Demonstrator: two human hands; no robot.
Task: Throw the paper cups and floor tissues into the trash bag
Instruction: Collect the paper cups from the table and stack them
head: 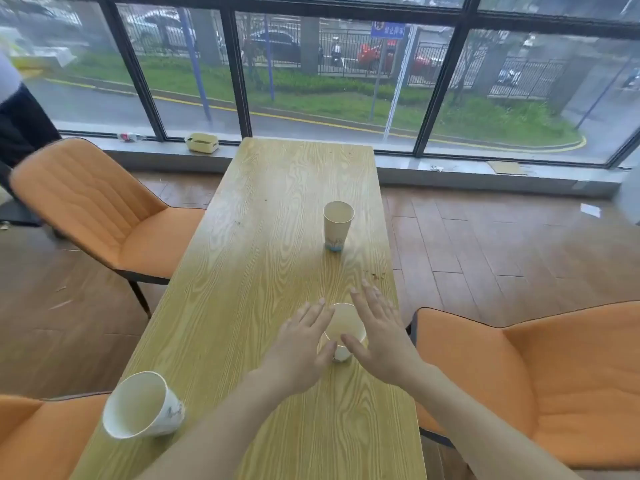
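Observation:
Three white paper cups stand on a long wooden table [277, 188]. The middle cup [343, 329] sits upright between my two hands. My left hand [301, 344] hovers at its left side with fingers spread, thumb near the rim. My right hand [379, 330] is at its right side, fingers apart, thumb over the rim. Neither hand grips it. A far cup [337, 225] stands upright toward the window. A near cup [143, 405] leans at the table's left edge. A white tissue [590, 210] lies on the floor at the far right. No trash bag is in view.
Orange chairs flank the table: one at the far left [104, 209], one at the right [554, 375], one at the near left [34, 438]. A person's dark clothing [20, 126] shows at the left edge. A yellow box [202, 142] and a bottle [130, 136] rest on the window sill.

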